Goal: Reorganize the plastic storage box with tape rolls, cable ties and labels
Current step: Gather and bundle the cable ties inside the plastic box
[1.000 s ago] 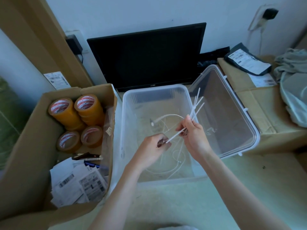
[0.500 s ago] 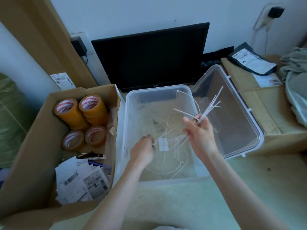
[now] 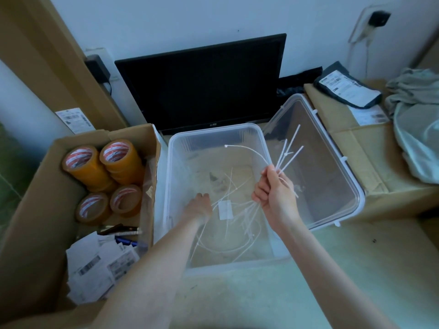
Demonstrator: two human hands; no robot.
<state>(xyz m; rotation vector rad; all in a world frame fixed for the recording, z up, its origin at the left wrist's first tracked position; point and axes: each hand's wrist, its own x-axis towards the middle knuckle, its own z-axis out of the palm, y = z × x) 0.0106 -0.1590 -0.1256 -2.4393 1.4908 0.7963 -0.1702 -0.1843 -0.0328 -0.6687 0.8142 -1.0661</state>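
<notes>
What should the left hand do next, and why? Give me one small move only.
Probably pinch up the loose cable ties under the left hand and pass them to the right hand. The right hand already grips a fanned bunch of ties above the clear plastic box, while more lie scattered on its floor, some around a small white label.

a home storage corner: monitor (image 3: 202,84) on the floor against the wall, cardboard boxes (image 3: 31,210), crumpled clothing (image 3: 415,129)

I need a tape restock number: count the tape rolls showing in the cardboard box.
4 tape roll tops show in the cardboard box: back-left, back-right, front-left, front-right. Stacked rolls underneath may be hidden.
</notes>
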